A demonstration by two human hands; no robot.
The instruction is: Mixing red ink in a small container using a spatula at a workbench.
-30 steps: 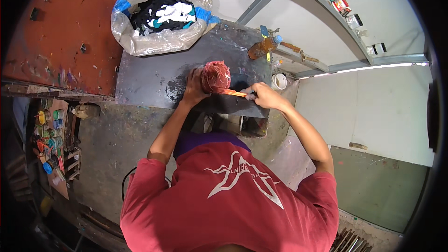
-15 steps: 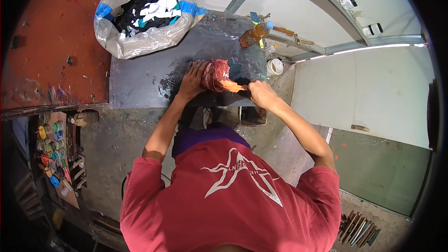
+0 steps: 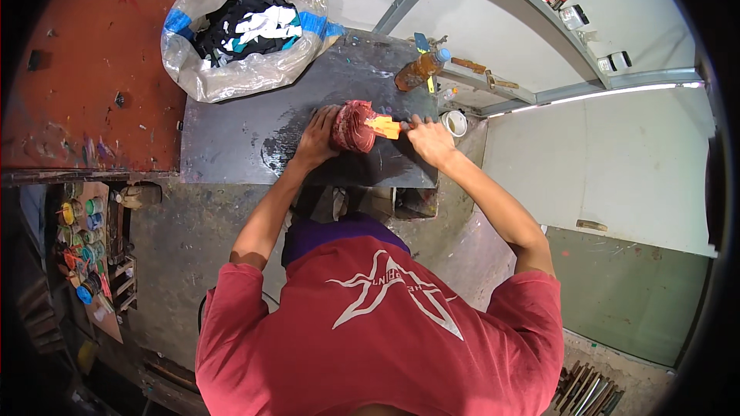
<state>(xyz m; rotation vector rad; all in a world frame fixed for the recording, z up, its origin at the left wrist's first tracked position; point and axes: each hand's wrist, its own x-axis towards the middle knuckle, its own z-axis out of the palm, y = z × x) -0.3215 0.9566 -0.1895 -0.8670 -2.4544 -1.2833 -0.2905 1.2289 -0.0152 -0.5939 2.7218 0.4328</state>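
Observation:
On the dark tabletop [image 3: 239,127], a tub crusted with dark red paint [image 3: 353,129] is tipped over, its mouth toward the right. My left hand [image 3: 317,139] is wrapped round its base end. My right hand [image 3: 430,141] is closed round the handle of an orange spatula [image 3: 385,127]. The blade's tip is at the tub's mouth; how far in it reaches I cannot tell. Beyond my right hand stands a bottle of brown liquid with a blue cap [image 3: 420,71].
A clear plastic sack [image 3: 181,62] full of black and white cloth scraps stands at the back left. A white bucket [image 3: 455,123] sits off the table's right end. Paint jars [image 3: 92,239] crowd a low board at the left. A reddish-brown panel [image 3: 92,92] adjoins the table.
The spatula has swung up from its downward slant beside the tub's front and now points level at the mouth. My right hand has moved slightly left; my left hand keeps its hold.

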